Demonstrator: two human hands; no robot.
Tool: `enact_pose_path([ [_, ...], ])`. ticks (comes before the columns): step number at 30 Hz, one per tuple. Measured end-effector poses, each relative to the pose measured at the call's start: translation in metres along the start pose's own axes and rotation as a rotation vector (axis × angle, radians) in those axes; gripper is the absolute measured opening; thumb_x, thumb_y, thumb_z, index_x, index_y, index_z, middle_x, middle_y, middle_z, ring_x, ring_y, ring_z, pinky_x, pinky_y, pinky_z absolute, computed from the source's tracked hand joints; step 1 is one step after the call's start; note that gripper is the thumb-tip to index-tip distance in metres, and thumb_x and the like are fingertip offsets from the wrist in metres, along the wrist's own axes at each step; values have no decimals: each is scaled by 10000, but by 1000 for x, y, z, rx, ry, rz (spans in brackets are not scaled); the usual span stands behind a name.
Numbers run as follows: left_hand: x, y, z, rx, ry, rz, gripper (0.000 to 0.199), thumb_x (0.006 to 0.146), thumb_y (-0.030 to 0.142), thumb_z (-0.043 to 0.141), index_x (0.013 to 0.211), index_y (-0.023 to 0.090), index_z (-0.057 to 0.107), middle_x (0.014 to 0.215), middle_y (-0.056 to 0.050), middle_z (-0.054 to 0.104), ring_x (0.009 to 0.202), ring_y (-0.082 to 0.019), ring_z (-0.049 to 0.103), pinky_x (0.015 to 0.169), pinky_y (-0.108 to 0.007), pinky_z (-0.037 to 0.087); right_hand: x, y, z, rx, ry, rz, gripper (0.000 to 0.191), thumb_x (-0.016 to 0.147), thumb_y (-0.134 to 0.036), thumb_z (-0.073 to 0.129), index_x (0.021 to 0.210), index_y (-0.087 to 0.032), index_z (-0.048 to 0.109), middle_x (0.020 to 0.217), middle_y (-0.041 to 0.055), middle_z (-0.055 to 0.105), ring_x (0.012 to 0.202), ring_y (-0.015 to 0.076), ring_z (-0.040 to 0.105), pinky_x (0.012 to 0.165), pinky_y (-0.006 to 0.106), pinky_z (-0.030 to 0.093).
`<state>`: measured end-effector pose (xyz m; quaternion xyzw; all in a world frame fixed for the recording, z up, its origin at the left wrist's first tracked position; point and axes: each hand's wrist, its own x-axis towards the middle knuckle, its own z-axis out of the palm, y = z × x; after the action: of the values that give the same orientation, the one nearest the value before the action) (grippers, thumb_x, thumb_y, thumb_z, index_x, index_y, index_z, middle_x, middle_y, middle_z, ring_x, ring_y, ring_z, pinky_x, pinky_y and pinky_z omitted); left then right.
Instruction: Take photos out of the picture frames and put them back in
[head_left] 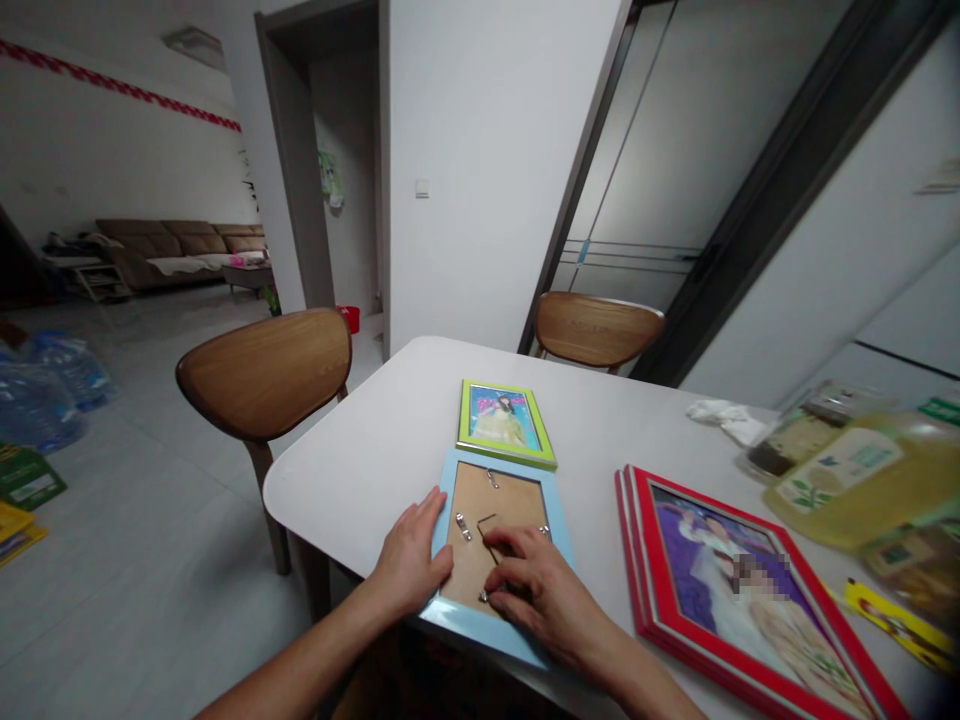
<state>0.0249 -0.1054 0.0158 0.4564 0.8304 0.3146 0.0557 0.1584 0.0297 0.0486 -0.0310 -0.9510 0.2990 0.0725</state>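
A light-blue picture frame (495, 620) lies face down at the table's near edge, its brown backing board (469, 575) showing. My left hand (411, 555) rests along the frame's left side, with thumb and fingers apart. Curled over the board, my right hand (536, 590) has its fingertips closed at a small metal clip (483, 596) near the lower edge. More metal clips, such as one at the left (463, 527) and one at the top (492, 479), sit on the board. A thin wire stand (486, 524) is partly hidden under my right fingers.
Beyond the blue frame lies a green picture frame (506, 420). Stacked red picture frames (645, 560) are on the right, near a large bottle of yellow liquid (840, 485), a crumpled tissue (727, 420) and a yellow packet (896, 625). Wooden chairs (270, 370) stand around the white table (360, 430).
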Motion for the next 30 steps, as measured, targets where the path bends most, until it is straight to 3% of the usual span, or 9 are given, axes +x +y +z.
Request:
enact_pose_path([
  [3, 0, 1, -1, -8, -4, 1, 593, 683, 178, 430, 1251, 60, 308, 1300, -138, 354, 1194, -199, 321, 1008, -348, 245, 9, 6, -3, 58, 58, 43, 197, 710, -315, 525, 853, -224, 626, 1046, 58, 533, 989, 182, 462, 859, 322, 349],
  [6, 0, 1, -2, -15, -6, -12, 595, 678, 180, 435, 1253, 92, 311, 1300, -122, 360, 1191, -196, 327, 1006, -353, 248, 29, 18, -7, -59, 194, 154, 294, 771, -305, 423, 977, -168, 582, 997, 84, 561, 923, 162, 503, 824, 274, 364],
  [11, 0, 0, -2, -55, -1, 8, 600, 664, 173, 442, 1248, 104, 323, 1296, -122, 365, 1182, -217, 340, 1000, -388, 249, 69, 42, -2, -295, 287, 288, 257, 770, -228, 404, 861, -147, 630, 818, 83, 586, 803, 170, 516, 754, 270, 354],
  [16, 0, 0, -2, -79, 4, 18, 606, 649, 162, 445, 1244, 115, 335, 1304, -112, 354, 1186, -209, 335, 1001, -373, 254, 83, 52, 9, -330, 333, 343, 247, 756, -195, 419, 870, -166, 636, 847, 82, 573, 842, 184, 483, 754, 272, 344],
  [22, 1, -1, 0, -68, 10, 2, 598, 659, 171, 437, 1241, 70, 338, 1292, -135, 367, 1183, -216, 337, 1005, -368, 250, 73, 39, 4, -322, 322, 288, 289, 763, -233, 417, 975, -140, 591, 879, 91, 577, 847, 177, 496, 786, 274, 338],
  [27, 0, -1, 2, -79, 12, -4, 595, 670, 186, 445, 1244, 75, 337, 1299, -127, 359, 1186, -213, 331, 1007, -362, 246, 36, 17, -1, -272, 227, 313, 318, 689, -380, 493, 924, -186, 587, 890, 64, 558, 813, 180, 523, 721, 268, 374],
  [30, 0, -1, 2, -95, 24, -25, 575, 681, 208, 465, 1236, 104, 357, 1298, -112, 367, 1184, -213, 335, 1006, -362, 244, 19, 11, 1, -226, 156, 363, 358, 639, -360, 525, 959, -205, 568, 877, 55, 551, 763, 175, 539, 686, 265, 388],
])
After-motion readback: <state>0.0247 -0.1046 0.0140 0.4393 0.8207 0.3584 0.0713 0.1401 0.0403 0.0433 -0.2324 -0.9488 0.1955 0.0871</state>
